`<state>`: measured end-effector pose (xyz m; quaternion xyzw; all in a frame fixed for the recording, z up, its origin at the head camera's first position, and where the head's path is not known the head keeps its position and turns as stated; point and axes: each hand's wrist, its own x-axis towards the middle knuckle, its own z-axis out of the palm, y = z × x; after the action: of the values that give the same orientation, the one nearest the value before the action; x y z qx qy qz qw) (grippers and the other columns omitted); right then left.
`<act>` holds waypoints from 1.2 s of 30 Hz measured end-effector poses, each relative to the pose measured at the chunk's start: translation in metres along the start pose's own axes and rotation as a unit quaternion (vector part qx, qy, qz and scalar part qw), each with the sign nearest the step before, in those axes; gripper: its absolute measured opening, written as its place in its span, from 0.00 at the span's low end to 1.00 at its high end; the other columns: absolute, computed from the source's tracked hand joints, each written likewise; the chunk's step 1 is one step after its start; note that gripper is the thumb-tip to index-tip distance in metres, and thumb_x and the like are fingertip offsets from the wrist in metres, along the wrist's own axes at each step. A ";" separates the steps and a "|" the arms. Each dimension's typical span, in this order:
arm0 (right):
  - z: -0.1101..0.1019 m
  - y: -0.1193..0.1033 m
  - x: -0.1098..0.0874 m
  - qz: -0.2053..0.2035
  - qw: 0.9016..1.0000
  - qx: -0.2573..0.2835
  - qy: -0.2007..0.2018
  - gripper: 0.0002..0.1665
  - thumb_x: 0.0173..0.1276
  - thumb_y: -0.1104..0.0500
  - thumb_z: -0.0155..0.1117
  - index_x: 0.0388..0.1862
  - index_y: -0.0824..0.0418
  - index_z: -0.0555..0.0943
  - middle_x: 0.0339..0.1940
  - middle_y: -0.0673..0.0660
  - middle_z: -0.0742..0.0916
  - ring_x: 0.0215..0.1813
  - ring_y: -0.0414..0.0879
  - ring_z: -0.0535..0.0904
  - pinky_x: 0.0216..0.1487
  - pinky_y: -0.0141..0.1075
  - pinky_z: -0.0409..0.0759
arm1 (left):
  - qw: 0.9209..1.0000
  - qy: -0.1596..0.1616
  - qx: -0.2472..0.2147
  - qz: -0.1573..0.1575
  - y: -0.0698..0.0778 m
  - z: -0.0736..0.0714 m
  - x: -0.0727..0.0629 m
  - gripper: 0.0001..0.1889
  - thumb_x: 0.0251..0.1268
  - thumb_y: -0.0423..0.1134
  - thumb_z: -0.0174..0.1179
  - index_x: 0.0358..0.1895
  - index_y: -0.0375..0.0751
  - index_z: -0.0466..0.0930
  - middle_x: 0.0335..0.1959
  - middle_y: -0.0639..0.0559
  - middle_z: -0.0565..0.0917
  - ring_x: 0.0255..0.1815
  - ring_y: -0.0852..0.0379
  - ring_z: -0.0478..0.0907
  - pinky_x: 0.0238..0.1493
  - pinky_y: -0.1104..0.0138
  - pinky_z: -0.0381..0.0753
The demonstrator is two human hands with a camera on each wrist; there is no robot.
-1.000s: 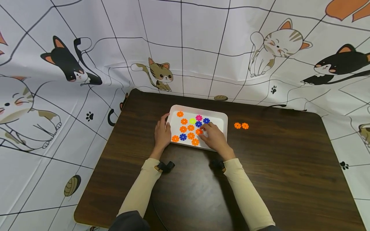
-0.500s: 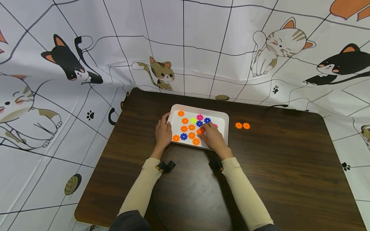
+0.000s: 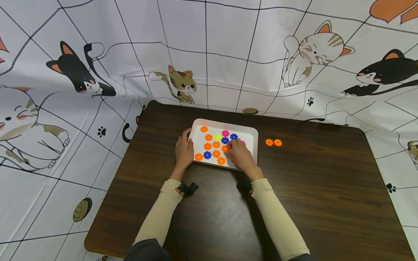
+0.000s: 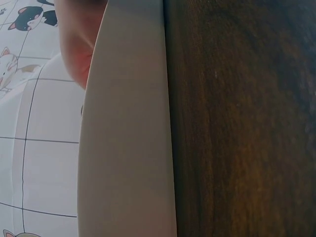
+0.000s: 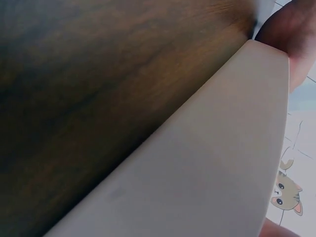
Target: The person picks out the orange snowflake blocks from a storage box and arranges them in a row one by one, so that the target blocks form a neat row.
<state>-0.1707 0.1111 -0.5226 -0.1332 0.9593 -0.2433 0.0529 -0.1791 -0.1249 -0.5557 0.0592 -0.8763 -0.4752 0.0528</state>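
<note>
A shallow white tray point(image 3: 250, 137) holds several small notched plastic discs in orange, blue, pink and yellow-green. My left hand point(image 3: 184, 150) grips the tray's left side, thumb at the rim and fingers along the outer wall. Over the tray's right half, the thumb and fingertips of my right hand point(image 3: 242, 156) pinch an orange notched disc point(image 3: 225, 148). Close by lie a blue disc point(image 3: 225, 140) and a pink disc point(image 3: 243, 143), the latter partly covered by that hand. Both wrist views mostly show the tray's outer wall point(image 4: 128, 128), hiding the discs.
Two orange discs point(image 3: 273, 142) lie side by side on the dark wooden table point(image 3: 326, 188), right of the tray. A white curtain point(image 3: 228, 43) printed with cats hangs behind the table. A thin black cable point(image 3: 176, 237) runs near the left forearm.
My right hand has shifted slightly and its fingertips have drawn together on the orange disc, while a pink disc behind the hand has come into sight. The left hand stays at the tray.
</note>
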 end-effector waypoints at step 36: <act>-0.021 0.002 -0.006 -0.008 0.999 -0.040 -0.026 0.24 0.73 0.55 0.65 0.61 0.68 0.76 0.52 0.66 0.80 0.48 0.56 0.76 0.58 0.49 0.82 | 1.000 0.003 0.007 -0.005 0.002 0.000 0.000 0.24 0.82 0.40 0.41 0.76 0.60 0.62 0.54 0.38 0.75 0.53 0.41 0.70 0.57 0.49 0.66</act>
<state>-0.1693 0.1237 -0.5052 -0.1486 0.9655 -0.2019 0.0703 -0.1788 -0.1236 -0.5539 0.0649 -0.8792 -0.4691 0.0528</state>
